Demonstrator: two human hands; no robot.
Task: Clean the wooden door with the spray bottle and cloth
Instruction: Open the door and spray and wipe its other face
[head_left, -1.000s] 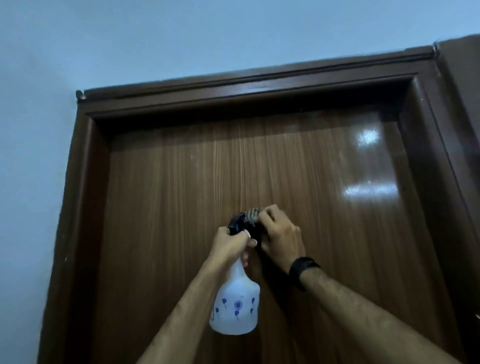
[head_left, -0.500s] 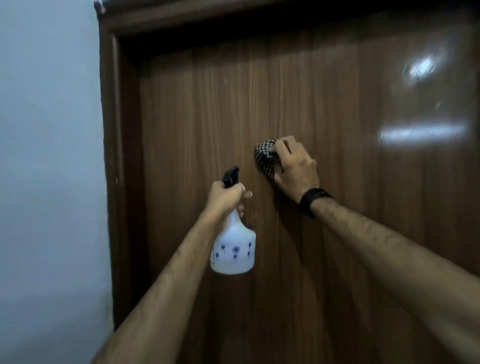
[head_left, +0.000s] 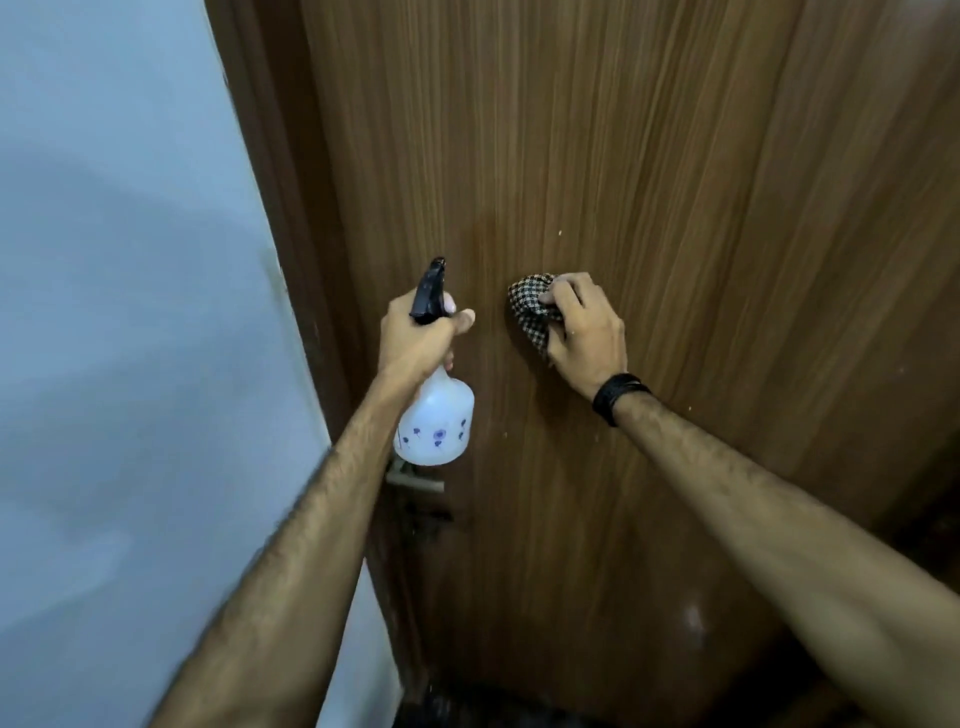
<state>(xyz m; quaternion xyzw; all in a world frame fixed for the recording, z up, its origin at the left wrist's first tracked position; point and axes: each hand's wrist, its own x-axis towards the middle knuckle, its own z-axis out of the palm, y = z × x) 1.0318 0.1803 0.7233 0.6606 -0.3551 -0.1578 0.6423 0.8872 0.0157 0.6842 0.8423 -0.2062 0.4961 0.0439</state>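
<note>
The brown wooden door (head_left: 649, 171) fills the view ahead. My left hand (head_left: 418, 335) grips the neck of a white spray bottle (head_left: 436, 423) with a black nozzle and small blue flower prints, held just in front of the door. To its right, my right hand (head_left: 584, 332) holds a bunched black-and-white checked cloth (head_left: 530, 309) and presses it against the door. A black band sits on my right wrist.
A pale blue wall (head_left: 130, 312) runs along the left, beside the dark door frame (head_left: 291, 218). The door handle (head_left: 418, 483) shows just below the bottle, partly hidden by my left forearm. Small pale specks dot the door surface.
The view has tilted down from the top of the door to its middle. Both hands have moved down the door, and they are now farther apart.
</note>
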